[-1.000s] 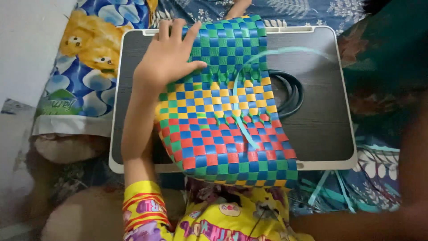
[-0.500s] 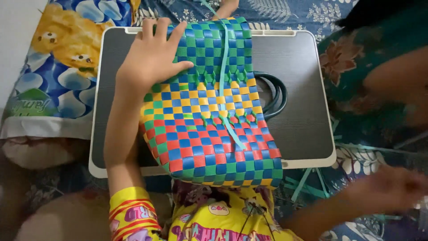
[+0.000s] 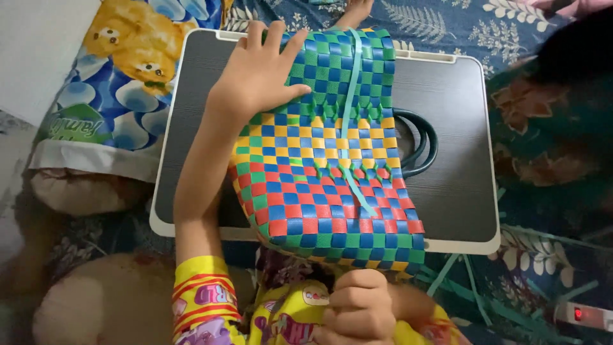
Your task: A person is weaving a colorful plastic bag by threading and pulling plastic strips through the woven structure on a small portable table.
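At the far left we are seeing a pillow (image 3: 121, 83) with a cartoon print, lying just beside the dark lap surface (image 3: 191, 96) with its white rim. We are pressing our left hand (image 3: 258, 76) flat on the upper left part of the woven basket piece (image 3: 325, 166), and its fingers (image 3: 290, 48) are spreading apart, gripping nothing. The woven piece is lying on the surface, in the middle of it, with blue and green squares at the top, yellow in the middle and red lower down; its near edge is hanging over the rim towards us. A thin teal strip (image 3: 350, 121) is running down its middle. Below, our right hand (image 3: 357, 306) is making a closed fist at the near edge, but we cannot tell what it is holding. To the right, dark green loops (image 3: 421, 137) are sticking out from under the weave.
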